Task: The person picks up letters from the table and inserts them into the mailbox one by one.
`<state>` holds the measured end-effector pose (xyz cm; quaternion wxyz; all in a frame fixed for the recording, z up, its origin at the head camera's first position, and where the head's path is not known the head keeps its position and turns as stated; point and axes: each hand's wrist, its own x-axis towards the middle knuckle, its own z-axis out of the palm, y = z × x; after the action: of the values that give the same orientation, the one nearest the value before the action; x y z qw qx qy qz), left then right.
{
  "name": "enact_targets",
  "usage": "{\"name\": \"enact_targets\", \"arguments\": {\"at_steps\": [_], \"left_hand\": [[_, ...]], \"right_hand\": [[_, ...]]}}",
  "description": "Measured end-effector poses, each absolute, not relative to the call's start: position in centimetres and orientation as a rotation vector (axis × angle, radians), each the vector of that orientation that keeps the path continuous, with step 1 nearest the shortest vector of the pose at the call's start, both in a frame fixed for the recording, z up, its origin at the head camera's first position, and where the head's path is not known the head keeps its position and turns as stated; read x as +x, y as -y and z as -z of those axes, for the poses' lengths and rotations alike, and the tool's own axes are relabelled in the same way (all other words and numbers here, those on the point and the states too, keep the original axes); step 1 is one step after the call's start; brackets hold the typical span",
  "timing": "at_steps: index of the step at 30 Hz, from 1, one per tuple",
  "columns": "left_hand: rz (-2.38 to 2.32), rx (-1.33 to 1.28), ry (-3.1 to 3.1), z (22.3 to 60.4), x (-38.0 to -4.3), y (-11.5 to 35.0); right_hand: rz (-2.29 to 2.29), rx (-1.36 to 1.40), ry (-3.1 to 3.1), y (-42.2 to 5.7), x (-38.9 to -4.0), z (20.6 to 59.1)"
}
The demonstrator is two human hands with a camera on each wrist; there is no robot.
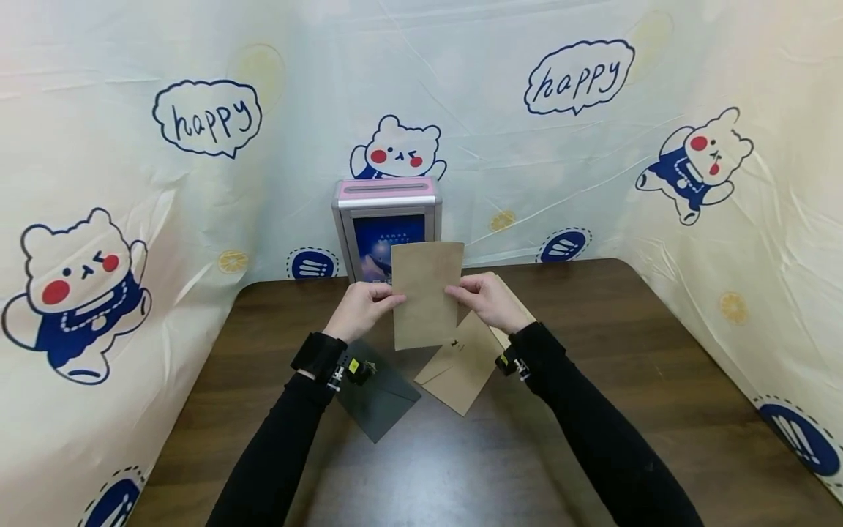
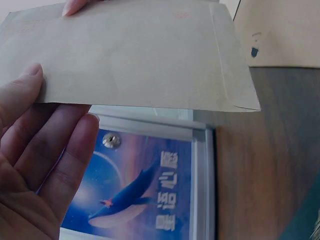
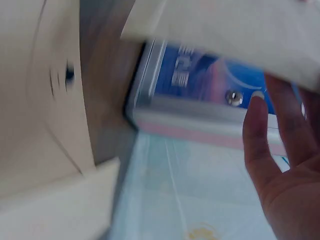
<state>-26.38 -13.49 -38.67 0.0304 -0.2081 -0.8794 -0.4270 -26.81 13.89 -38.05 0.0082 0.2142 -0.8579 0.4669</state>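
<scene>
A tan paper envelope (image 1: pixel 426 307) is held up off the table between both hands. My left hand (image 1: pixel 364 307) pinches its left edge, thumb on the near face and fingers behind. At the opposite edge my right hand (image 1: pixel 495 301) pinches it the same way. In the left wrist view the envelope (image 2: pixel 135 55) shows a folded end flap and faint reddish print. Directly behind it stands a box (image 1: pixel 387 189) with a pink top, a slot and a blue front; the left wrist view shows a whale picture (image 2: pixel 125 190) and a small round lock (image 2: pixel 111 140) on it.
On the brown table (image 1: pixel 421 483), a dark green envelope (image 1: pixel 378 399) lies near the left wrist. Another tan envelope (image 1: pixel 461 366) lies under the right hand, with a paler one (image 1: pixel 510 293) partly hidden beyond. A patterned curtain (image 1: pixel 487 146) hangs behind and at the sides.
</scene>
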Motion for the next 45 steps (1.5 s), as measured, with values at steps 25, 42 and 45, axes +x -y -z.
{"name": "enact_targets", "arguments": {"at_steps": [25, 42, 45], "left_hand": [[1.117, -0.497, 2.632, 22.1, -33.6, 17.0], [1.115, -0.395, 2.451, 18.3, -37.1, 17.6], [1.115, -0.391, 2.450, 18.8, -37.7, 17.9]], "right_hand": [[-1.037, 0.813, 2.693, -9.3, -35.1, 20.1], [-0.951, 0.697, 2.551, -7.0, -38.1, 16.5], [-0.934, 0.706, 2.533, -6.6, -38.6, 17.0]]}}
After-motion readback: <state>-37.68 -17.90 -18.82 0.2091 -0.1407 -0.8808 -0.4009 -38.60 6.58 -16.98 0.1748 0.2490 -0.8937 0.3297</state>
